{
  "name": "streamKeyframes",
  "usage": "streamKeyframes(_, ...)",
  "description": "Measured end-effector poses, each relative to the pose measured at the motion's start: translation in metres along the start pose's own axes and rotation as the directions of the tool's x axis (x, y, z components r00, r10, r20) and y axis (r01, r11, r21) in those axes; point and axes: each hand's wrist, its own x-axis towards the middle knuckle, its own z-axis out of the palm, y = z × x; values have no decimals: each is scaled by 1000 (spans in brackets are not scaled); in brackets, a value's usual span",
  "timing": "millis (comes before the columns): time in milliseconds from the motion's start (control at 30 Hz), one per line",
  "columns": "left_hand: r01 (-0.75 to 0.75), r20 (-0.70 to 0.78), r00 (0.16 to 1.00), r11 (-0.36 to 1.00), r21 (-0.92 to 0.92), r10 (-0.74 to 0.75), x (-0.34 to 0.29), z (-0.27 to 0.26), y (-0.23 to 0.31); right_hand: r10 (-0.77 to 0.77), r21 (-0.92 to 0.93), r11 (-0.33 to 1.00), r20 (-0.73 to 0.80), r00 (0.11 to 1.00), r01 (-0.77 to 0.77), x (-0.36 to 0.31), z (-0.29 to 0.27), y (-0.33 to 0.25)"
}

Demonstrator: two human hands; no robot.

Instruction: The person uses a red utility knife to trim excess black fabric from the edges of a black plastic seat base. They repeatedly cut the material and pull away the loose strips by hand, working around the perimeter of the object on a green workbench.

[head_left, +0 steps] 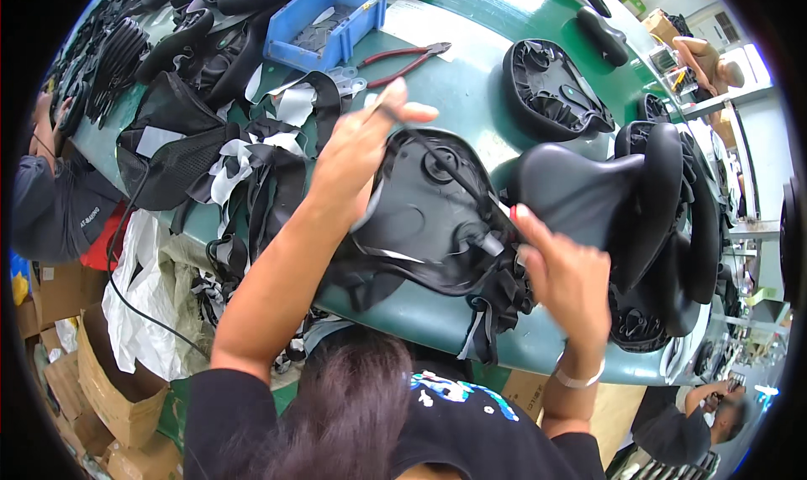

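The person is working a black fabric cover onto an upturned black plastic bicycle saddle base (429, 219) lying near the middle of the green worktop (471, 85). The left hand (357, 156) is pulling a thin black drawstring cord (445, 165) up and away, fingers pinched shut on it; the right hand (567, 278) is pressing the gathered cover edge, fingers curled, though their grip is blurred. Judging by this, tightening is underway, and evening the gathers comes next. Finished black saddles (656, 211) are stacking at right.

green table (471, 102), black saddles (551, 89), blue bin (328, 18), red-handled pliers (403, 60), fabric pieces (252, 156)
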Motion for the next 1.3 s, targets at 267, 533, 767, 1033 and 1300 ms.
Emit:
streamKeyframes(267,-209,217,946,966,-154,239,-68,-19,20,-349,40,936,205,914,349,46,-24,37)
streamKeyframes(533,-4,258,958,902,-431,127,-17,-86,78,62,-32,998,178,982,-57,-49,-22,-6)
streamKeyframes(767,-741,806,547,581,338,228,27,1,5,-223,275,946,175,959,170,30,-33,22)
streamKeyframes(1033,-128,-112,988,958,-255,102,31,17,37,-127,90,990,199,972,110,-22,-17,-9)
streamKeyframes(1300,-928,-472,345,370,-43,811,-2,-23,121,461,724,235,504,730,-648,-110,6,-79)
